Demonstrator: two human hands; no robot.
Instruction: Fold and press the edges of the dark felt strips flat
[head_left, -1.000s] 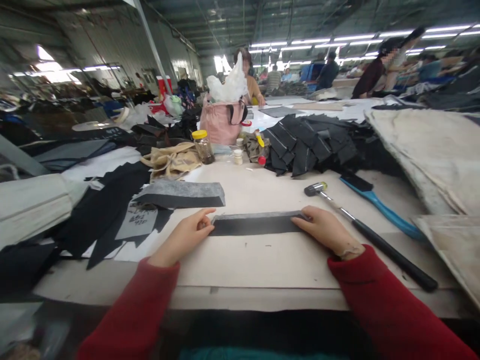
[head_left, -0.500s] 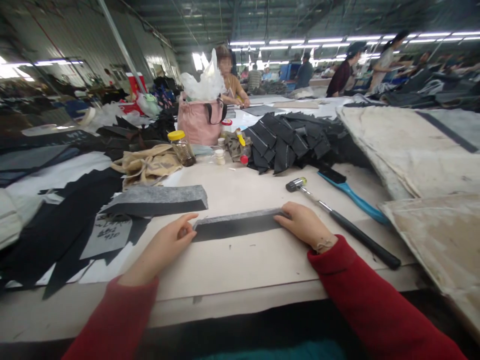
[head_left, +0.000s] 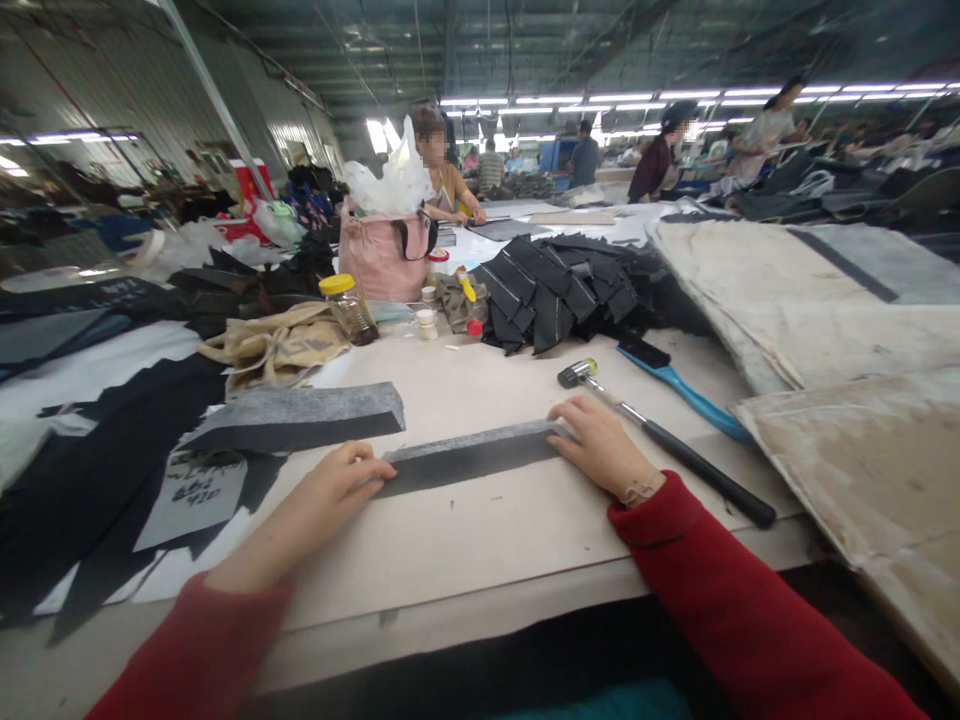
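Observation:
A dark fabric strip (head_left: 472, 463) with a grey fuzzy upper edge lies flat on the pale work board (head_left: 450, 550). At its left end, my left hand (head_left: 349, 485) pinches the corner between thumb and fingers. My right hand (head_left: 592, 445) is at the other end, thumb and fingertips closed on the strip. Up and to the left lies a second strip (head_left: 300, 412), grey above and black along its lower edge. A hammer (head_left: 675, 450) with a black handle rests just beyond my right hand, beside a blue-handled brush (head_left: 694, 393).
Behind the board are a heap of dark cut pieces (head_left: 555, 290), a yellow-lidded jar (head_left: 350, 312), a tan cloth (head_left: 281, 345) and a pink bag (head_left: 382, 255). Black fabric (head_left: 112, 450) covers the left. Pale stiff panels (head_left: 862, 450) stand at right. People work farther back.
The view has shifted slightly, moving most things left and a little down. My left thumb and fingers have come closer together at the strip's left end. The strip still lies flat.

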